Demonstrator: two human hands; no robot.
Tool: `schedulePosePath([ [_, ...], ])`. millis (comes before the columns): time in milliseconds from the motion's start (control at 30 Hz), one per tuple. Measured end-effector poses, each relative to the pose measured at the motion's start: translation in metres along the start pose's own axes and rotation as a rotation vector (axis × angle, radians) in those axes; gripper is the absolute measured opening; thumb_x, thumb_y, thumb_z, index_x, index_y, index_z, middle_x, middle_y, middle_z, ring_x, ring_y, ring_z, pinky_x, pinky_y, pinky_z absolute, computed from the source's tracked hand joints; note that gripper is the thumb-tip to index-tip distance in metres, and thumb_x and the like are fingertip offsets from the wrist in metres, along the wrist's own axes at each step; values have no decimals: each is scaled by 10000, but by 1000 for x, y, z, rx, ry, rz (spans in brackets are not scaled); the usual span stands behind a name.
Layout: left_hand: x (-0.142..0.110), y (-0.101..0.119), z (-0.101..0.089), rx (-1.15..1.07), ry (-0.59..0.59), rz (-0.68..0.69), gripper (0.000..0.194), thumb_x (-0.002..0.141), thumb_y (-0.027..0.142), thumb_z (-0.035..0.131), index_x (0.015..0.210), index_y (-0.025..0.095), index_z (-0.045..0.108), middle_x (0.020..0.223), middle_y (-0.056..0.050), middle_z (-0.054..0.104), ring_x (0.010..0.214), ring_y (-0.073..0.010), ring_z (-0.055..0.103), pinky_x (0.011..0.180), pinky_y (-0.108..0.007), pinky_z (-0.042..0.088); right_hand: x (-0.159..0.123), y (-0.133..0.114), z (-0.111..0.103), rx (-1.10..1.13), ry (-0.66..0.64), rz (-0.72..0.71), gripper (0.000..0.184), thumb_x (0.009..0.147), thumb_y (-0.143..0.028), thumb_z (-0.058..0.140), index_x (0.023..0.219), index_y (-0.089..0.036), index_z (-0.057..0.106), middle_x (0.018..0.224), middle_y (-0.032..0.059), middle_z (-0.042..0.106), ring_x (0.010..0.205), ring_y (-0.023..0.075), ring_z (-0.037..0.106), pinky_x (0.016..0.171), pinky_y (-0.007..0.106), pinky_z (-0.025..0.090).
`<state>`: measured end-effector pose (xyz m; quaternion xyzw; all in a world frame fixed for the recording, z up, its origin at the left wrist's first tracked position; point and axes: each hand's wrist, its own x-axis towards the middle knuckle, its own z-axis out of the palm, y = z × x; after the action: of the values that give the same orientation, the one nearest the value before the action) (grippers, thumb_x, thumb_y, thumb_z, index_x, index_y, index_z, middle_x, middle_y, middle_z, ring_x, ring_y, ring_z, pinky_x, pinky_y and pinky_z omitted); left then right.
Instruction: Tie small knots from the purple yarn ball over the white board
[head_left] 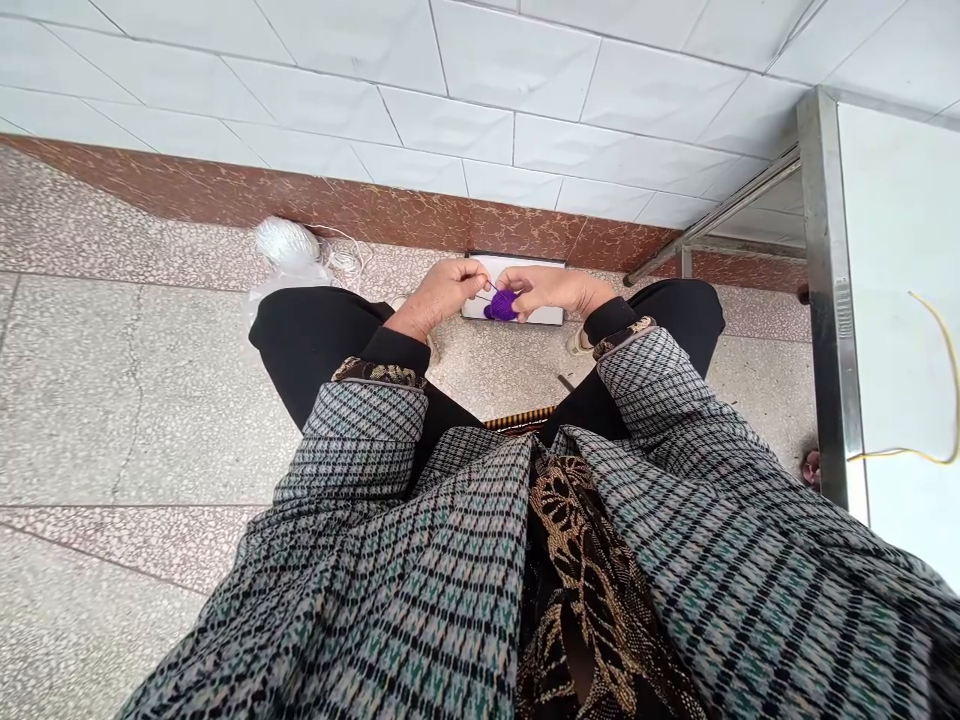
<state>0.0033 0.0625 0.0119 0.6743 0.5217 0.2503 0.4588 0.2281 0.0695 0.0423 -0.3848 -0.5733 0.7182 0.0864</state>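
Between my hands is a small rounded bundle of purple yarn [504,306]; whether it is wound or crocheted I cannot make out. My right hand [553,288] is closed around it, thumb and fingers pressed on its right side. The fingertips of my left hand [448,292] are pinched together just to the left, on a thin dark purple strand running to the bundle. Any small tool inside that pinch is hidden. Beneath both hands, a white flat box or board [553,316] with a dark rim lies on the floor by the wall.
A white yarn ball [285,240] lies by the wall, partly in a clear plastic bag [289,278], with a loose white cord [346,262] beside it. On the right stands a metal-framed table [829,300] with a yellow cord [946,340]. My black-trousered knees flank my hands.
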Motion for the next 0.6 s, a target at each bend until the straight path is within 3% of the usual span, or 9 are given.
schedulePosePath([
  [133,1,0,3,0,-1,-16,145,838,184,580,705,173,636,622,23,541,622,-134,467,648,-268,368,3,-1,-6,277,144,-185,362,796,-86,803,1047,-198,568,960,-10,680,757,95,653,747,217,621],
  [233,-1,3,9,-18,-152,12,155,856,210,600,719,169,659,637,19,557,627,-136,485,664,-272,384,8,-2,-10,398,385,-281,323,908,-188,784,1084,-227,516,975,-16,669,758,82,637,795,219,617],
  [300,-4,6,13,-21,-289,27,170,873,237,615,734,165,682,643,16,570,621,-133,491,666,-275,384,12,-1,-11,351,517,-222,261,957,-153,725,1056,-227,496,935,-20,650,717,75,614,757,202,600],
  [367,-6,8,14,-18,-333,47,172,879,249,625,754,159,702,669,8,599,634,-133,504,679,-278,390,14,0,-8,168,551,-47,256,939,-52,687,999,-213,497,852,-23,623,642,75,576,635,178,549],
  [467,-6,9,10,0,-158,74,153,865,228,625,763,148,706,716,-3,625,681,-141,519,716,-284,407,10,2,-1,-122,336,149,306,831,72,689,943,-179,554,789,-23,609,586,83,560,516,176,482],
  [533,-4,8,4,19,-18,46,146,860,198,603,767,146,702,703,1,602,682,-144,504,714,-287,399,6,2,2,-141,127,112,325,777,92,694,949,-166,597,809,-22,626,612,91,593,536,181,515],
  [600,-2,5,0,43,55,-9,147,859,176,581,766,149,691,670,9,567,662,-143,475,695,-291,379,2,1,1,-30,12,-1,333,762,70,696,978,-168,611,862,-15,652,673,98,628,606,187,569],
])
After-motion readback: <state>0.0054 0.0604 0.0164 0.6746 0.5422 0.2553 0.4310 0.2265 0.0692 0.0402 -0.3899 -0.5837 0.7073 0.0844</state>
